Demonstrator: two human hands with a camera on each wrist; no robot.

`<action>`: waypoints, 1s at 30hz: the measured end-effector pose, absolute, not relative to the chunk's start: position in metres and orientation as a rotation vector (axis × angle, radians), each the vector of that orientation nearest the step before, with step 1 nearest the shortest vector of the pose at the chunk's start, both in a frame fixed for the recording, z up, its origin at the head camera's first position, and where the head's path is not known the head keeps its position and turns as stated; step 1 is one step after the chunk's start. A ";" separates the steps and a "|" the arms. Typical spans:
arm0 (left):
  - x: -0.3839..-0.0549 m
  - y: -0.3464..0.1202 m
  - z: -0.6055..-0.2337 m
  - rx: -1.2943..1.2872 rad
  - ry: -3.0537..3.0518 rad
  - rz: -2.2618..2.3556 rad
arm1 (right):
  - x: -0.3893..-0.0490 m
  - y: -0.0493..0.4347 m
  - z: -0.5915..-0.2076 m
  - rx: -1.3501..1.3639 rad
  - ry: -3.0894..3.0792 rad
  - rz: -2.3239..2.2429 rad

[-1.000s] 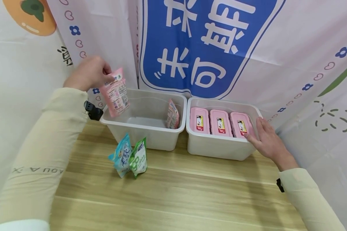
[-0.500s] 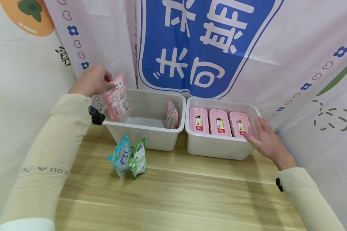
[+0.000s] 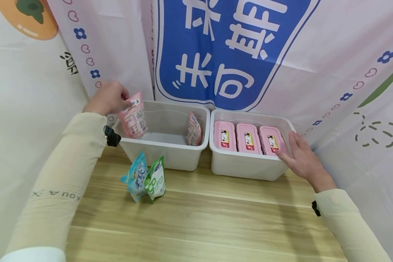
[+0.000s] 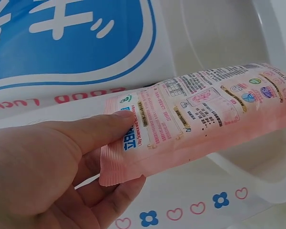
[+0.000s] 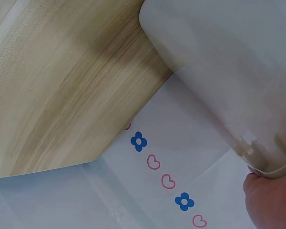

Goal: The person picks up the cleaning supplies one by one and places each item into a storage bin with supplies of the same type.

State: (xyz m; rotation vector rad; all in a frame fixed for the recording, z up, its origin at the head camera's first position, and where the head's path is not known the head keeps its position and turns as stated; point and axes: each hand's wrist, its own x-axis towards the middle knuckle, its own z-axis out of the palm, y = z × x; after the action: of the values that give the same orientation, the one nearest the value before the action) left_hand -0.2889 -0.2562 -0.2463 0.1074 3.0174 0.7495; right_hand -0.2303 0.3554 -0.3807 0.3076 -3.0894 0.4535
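the pink pouch was pinched at its top edge by the left hand, over the left end of the left bin, while the right bin was touched at its rim by the straight-fingered right hand.

A light-blue pouch and, just to its right, a green-and-white pouch stand on the left of the wood-grained table. Three labelled pink boxes line up farther right. The far cloth bears a blue panel with white characters.
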 end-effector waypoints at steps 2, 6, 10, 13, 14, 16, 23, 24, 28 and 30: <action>-0.289 -0.255 -0.250 0.108 3.022 0.747 | -0.230 0.356 -0.381 0.304 -3.088 0.454; -0.290 -0.255 -0.258 0.119 3.033 0.736 | -0.230 0.356 -0.381 0.294 -3.091 0.454; -0.291 -0.256 -0.264 0.127 3.032 0.742 | -0.231 0.356 -0.381 0.288 -3.092 0.451; -0.292 -0.256 -0.268 0.124 3.029 0.742 | -0.231 0.355 -0.381 0.294 -3.084 0.439; -0.291 -0.256 -0.269 0.123 3.023 0.747 | -0.231 0.355 -0.381 0.296 -3.080 0.434; -0.291 -0.256 -0.271 0.118 3.018 0.747 | -0.231 0.355 -0.381 0.299 -3.075 0.428; -0.290 -0.254 -0.278 0.103 3.012 0.748 | -0.232 0.356 -0.380 0.291 -3.080 0.436; -0.290 -0.254 -0.279 0.100 3.010 0.745 | -0.231 0.356 -0.379 0.290 -3.083 0.439; -0.289 -0.253 -0.283 0.111 2.996 0.746 | -0.231 0.355 -0.379 0.297 -3.085 0.442; -0.288 -0.253 -0.285 0.117 2.984 0.756 | -0.231 0.355 -0.380 0.300 -3.085 0.442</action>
State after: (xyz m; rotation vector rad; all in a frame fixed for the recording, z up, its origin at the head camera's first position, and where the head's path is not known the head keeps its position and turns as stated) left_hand -0.2885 -0.2529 -0.2853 0.1169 2.9836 0.7557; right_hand -0.2305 0.3555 -0.3797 0.3002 -3.0850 0.4422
